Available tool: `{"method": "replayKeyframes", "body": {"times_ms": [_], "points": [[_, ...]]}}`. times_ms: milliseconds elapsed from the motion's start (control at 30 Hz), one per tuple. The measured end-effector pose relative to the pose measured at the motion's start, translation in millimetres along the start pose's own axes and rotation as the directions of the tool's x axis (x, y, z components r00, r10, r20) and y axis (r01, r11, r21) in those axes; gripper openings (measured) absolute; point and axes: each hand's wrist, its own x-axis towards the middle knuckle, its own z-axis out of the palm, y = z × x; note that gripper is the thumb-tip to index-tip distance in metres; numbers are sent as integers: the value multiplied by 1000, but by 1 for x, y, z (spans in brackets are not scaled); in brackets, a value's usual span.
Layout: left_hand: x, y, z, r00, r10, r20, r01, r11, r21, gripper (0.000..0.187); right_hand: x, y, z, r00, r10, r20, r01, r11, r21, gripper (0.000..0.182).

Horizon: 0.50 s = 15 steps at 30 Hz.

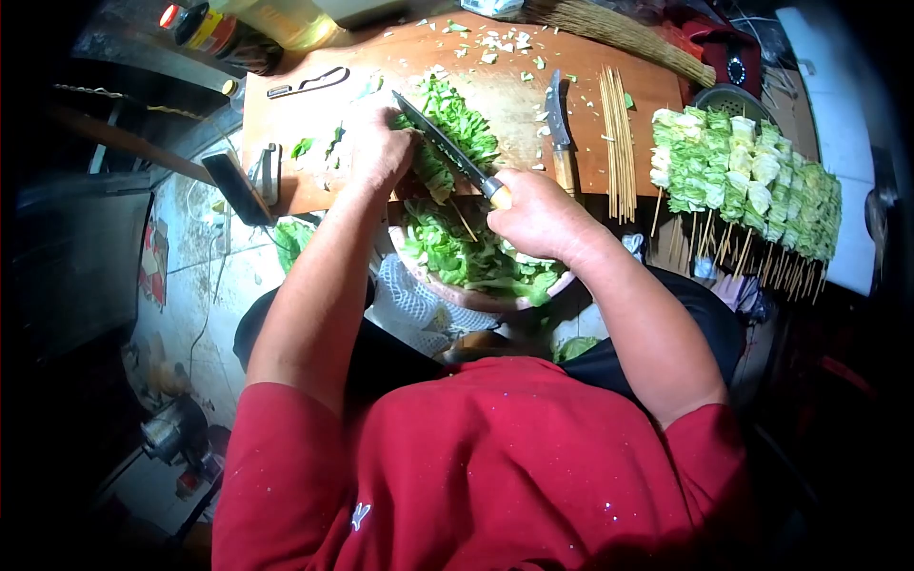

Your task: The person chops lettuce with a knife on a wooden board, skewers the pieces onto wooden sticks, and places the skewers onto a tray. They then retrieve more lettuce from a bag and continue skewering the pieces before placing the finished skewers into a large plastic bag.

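My right hand [541,215] is closed round the light handle of a long knife [445,143], whose dark blade points to the upper left. The blade lies across a skewer of green lettuce leaves [434,177]. My left hand [383,150] is closed on the leaves near the blade's tip, its fingertips partly hidden. The bare lower end of the stick shows below the knife. A heap of lettuce leaves [466,119] spreads on the board just beyond the blade. Below my hands, a basin [462,297] holds loose lettuce leaves [447,249].
On the wooden board [581,52], a curved knife [559,128] and bare bamboo skewers [619,143] lie to the right. Several finished lettuce skewers [747,186] overhang its right edge. A peeler [309,83], a phone-like dark slab [236,187], bottles [214,33] and a straw broom [628,33] surround it.
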Motion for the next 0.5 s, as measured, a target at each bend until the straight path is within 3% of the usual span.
{"method": "replayKeyframes", "body": {"times_ms": [133, 200, 300, 367, 400, 467, 500], "points": [[-3, 1, -3, 1000, -22, 23, 22, 1000, -22, 48, 0, 11, 8, 1000, 5, -10, -5, 1000, 7, 26], [-6, 2, -5, 994, -104, 9, 104, 976, -189, 45, -1, 15, 12, 1000, 16, -18, -16, 999, 42, 27], [-5, -5, -8, 994, -109, -24, 96, 941, -326, 41, -7, 10, 10, 999, 43, -1, -43, 997, 60, 27], [-5, -4, -13, 992, -123, -1, 112, 909, -402, 40, -10, 8, 9, 995, 58, -79, -47, 991, 128, 30], [-8, 1, -19, 989, -134, 57, 144, 832, -536, 41, -10, 9, 9, 995, 54, -82, -44, 991, 124, 30], [-12, 5, -25, 988, -88, 128, 153, 688, -709, 43, -6, 15, 12, 944, -72, -323, 70, 997, -19, 34], [-14, 8, -28, 989, -85, 124, 148, 685, -714, 43, -4, 18, 12, 942, -77, -326, 73, 997, -25, 34]]}}
